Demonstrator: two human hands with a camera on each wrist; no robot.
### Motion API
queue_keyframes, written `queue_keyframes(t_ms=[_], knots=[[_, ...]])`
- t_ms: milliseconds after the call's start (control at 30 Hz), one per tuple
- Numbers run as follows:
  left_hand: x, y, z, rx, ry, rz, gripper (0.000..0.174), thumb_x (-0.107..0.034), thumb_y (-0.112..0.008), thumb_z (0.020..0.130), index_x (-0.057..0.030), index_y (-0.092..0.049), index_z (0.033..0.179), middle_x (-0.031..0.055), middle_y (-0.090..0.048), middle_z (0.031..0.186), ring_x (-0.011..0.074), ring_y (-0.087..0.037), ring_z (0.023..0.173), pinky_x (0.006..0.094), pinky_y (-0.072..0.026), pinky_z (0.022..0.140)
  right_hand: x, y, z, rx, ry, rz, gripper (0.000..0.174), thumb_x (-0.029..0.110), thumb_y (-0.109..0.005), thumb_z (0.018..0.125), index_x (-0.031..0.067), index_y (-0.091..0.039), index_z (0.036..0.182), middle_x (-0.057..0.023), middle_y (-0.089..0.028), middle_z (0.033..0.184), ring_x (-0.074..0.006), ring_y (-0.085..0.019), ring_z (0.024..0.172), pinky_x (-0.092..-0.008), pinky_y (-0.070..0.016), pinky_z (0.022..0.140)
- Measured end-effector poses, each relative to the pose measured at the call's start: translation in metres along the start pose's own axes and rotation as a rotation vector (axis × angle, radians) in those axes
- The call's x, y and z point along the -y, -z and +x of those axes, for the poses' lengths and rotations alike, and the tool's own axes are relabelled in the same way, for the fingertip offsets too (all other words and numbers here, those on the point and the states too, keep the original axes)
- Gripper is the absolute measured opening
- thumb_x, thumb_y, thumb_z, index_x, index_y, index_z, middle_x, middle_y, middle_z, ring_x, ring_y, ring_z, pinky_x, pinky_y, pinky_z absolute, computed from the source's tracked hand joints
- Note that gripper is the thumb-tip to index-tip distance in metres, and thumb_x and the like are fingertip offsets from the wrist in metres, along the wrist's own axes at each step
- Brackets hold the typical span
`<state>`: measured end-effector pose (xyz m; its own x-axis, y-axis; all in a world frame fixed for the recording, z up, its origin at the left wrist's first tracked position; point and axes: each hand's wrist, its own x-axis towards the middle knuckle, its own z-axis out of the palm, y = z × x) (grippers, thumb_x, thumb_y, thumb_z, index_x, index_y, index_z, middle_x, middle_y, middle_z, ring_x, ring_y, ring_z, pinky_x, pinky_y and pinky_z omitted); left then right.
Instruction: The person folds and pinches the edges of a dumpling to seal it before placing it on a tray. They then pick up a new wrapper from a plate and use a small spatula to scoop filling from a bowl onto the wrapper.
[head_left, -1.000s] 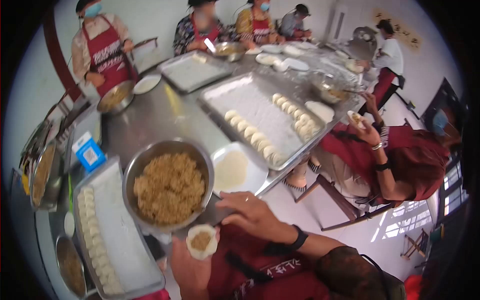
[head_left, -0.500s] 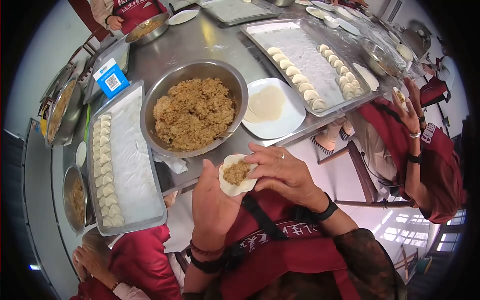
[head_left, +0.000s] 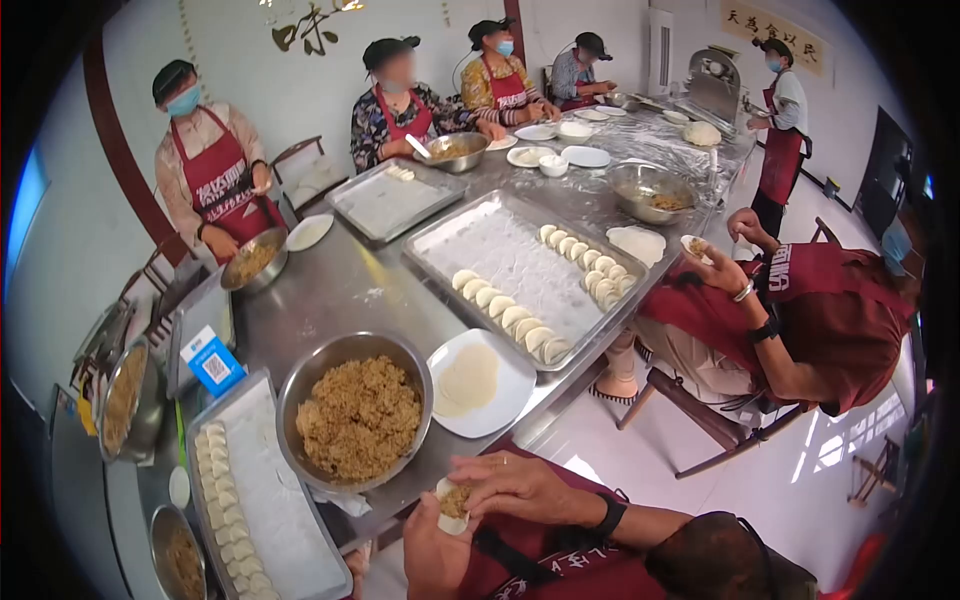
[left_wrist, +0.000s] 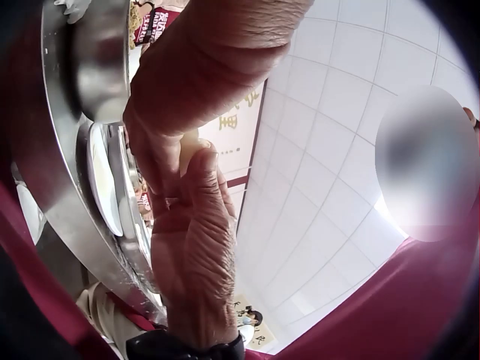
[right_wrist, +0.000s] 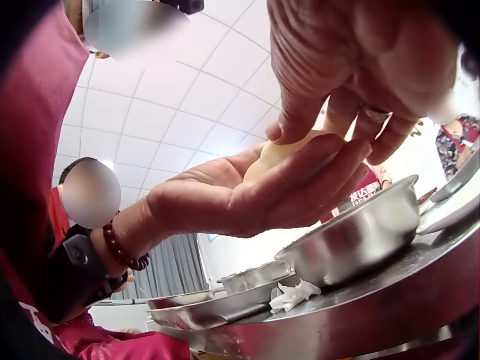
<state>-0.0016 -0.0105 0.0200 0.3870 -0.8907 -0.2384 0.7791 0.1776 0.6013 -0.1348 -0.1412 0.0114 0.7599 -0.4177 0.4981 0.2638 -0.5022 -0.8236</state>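
Note:
A round dumpling wrapper (head_left: 447, 522) with a mound of brown filling (head_left: 456, 501) lies between my two hands, partly folded up at its sides. My left hand (head_left: 432, 552) cups it from below, fingers curled round it in the right wrist view. From above, my right hand (head_left: 522, 490), with a ring on one finger, pinches the wrapper's edge (right_wrist: 281, 156) between thumb and fingers. Just beyond the hands stands a steel bowl (head_left: 300, 382) of filling. Right of that bowl, a white plate (head_left: 512, 392) carries flat wrappers (head_left: 467, 384).
A tray (head_left: 275, 468) at the left holds a row of folded dumplings (head_left: 226, 500). Farther back, a larger tray (head_left: 500, 255) bears several rows. A blue QR-code stand (head_left: 212, 362) sits by the left tray. A seated person (head_left: 800, 320) works at the right; others are across the table.
My right hand came from apart to the wrapper and now pinches its edge. The wrapper went from spread out to partly folded. The head view dipped, then rose again.

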Motion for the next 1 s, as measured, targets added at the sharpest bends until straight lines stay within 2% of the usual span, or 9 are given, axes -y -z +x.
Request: queue_keyframes(t_ms=[133, 267, 367, 467, 567, 667, 767, 867, 1000], knots=[[0.004, -0.003, -0.007, 0.078, 0.006, 0.136, 0.048, -0.019, -0.058, 0.097, 0.0072, -0.042, 0.134, 0.0173, -0.055, 0.126, 0.0267, -0.060, 0.112, 0.0425, -0.0535, 0.096, 0.002, -0.001, -0.005, -0.017, -0.062, 0.059, 0.010, 0.012, -0.066, 0.089, 0.0085, -0.072, 0.097, -0.0082, -0.065, 0.127, -0.0302, -0.052, 0.130, -0.0404, -0.0421, 0.103], [0.008, -0.007, -0.006, 0.129, 0.015, 0.223, 0.050, -0.013, -0.060, 0.095, 0.0075, -0.039, 0.136, 0.0174, -0.056, 0.125, 0.0268, -0.060, 0.113, 0.0434, -0.0542, 0.095, 0.006, -0.001, -0.005, -0.034, -0.147, 0.149, 0.013, 0.011, -0.065, 0.090, 0.0087, -0.072, 0.100, -0.0093, -0.065, 0.127, -0.0291, -0.055, 0.126, -0.0374, -0.0455, 0.101], [0.011, -0.009, -0.010, 0.158, 0.006, 0.280, 0.049, -0.010, -0.060, 0.095, 0.0073, -0.040, 0.136, 0.0168, -0.057, 0.124, 0.0266, -0.062, 0.109, 0.0418, -0.0561, 0.092, 0.006, -0.001, -0.006, -0.064, -0.105, 0.144, 0.014, 0.011, -0.065, 0.090, 0.0081, -0.072, 0.101, -0.0103, -0.065, 0.126, -0.0282, -0.057, 0.124, -0.0352, -0.0476, 0.099], [0.015, -0.014, -0.009, 0.152, -0.028, 0.346, 0.046, -0.008, -0.060, 0.095, 0.0072, -0.043, 0.134, 0.0161, -0.059, 0.119, 0.0250, -0.065, 0.102, 0.0356, -0.0582, 0.080, 0.008, 0.004, -0.009, -0.036, -0.164, 0.231, 0.014, 0.007, -0.064, 0.092, 0.0052, -0.072, 0.104, -0.0107, -0.061, 0.132, -0.0217, -0.057, 0.121, -0.0325, -0.0463, 0.098], [0.010, -0.030, -0.029, 0.063, -0.029, 0.512, 0.043, -0.014, -0.066, 0.091, 0.0052, -0.053, 0.128, 0.0080, -0.067, 0.105, 0.0156, -0.065, 0.087, 0.0269, -0.0524, 0.079, 0.008, 0.004, -0.010, -0.034, -0.184, 0.226, 0.015, 0.007, -0.064, 0.092, 0.0047, -0.071, 0.105, -0.0114, -0.061, 0.132, -0.0190, -0.059, 0.118, -0.0309, -0.0473, 0.097], [0.013, -0.032, -0.029, 0.105, -0.075, 0.611, 0.041, -0.012, -0.062, 0.093, 0.0063, -0.052, 0.128, 0.0057, -0.064, 0.100, 0.0103, -0.061, 0.080, 0.0225, -0.0500, 0.073, 0.016, 0.007, -0.008, -0.027, -0.314, 0.353, 0.014, 0.007, -0.063, 0.093, 0.0038, -0.071, 0.105, -0.0126, -0.061, 0.132, -0.0170, -0.061, 0.113, -0.0291, -0.0488, 0.095], [0.015, -0.028, -0.027, 0.080, -0.089, 0.644, 0.041, -0.014, -0.062, 0.093, 0.0057, -0.053, 0.128, 0.0046, -0.064, 0.101, 0.0086, -0.057, 0.074, 0.0206, -0.0467, 0.068, 0.012, 0.005, -0.009, -0.023, -0.363, 0.420, 0.014, 0.007, -0.062, 0.094, 0.0026, -0.070, 0.105, -0.0134, -0.060, 0.133, -0.0152, -0.062, 0.111, -0.0280, -0.0497, 0.094], [0.015, -0.032, -0.027, 0.056, -0.093, 0.628, 0.040, -0.015, -0.062, 0.093, 0.0049, -0.055, 0.127, 0.0034, -0.063, 0.100, 0.0073, -0.055, 0.073, 0.0199, -0.0447, 0.066, 0.007, 0.003, -0.010, -0.015, -0.309, 0.377, 0.015, 0.008, -0.061, 0.095, 0.0019, -0.069, 0.106, -0.0134, -0.060, 0.132, -0.0140, -0.062, 0.110, -0.0278, -0.0506, 0.093], [0.015, -0.030, -0.027, 0.060, -0.081, 0.614, 0.037, -0.016, -0.061, 0.094, 0.0040, -0.057, 0.125, 0.0023, -0.063, 0.100, 0.0063, -0.054, 0.073, 0.0190, -0.0436, 0.065, 0.009, 0.002, -0.010, -0.020, -0.345, 0.398, 0.016, 0.009, -0.061, 0.095, 0.0018, -0.069, 0.108, -0.0131, -0.060, 0.133, -0.0128, -0.062, 0.107, -0.0271, -0.0512, 0.091]])
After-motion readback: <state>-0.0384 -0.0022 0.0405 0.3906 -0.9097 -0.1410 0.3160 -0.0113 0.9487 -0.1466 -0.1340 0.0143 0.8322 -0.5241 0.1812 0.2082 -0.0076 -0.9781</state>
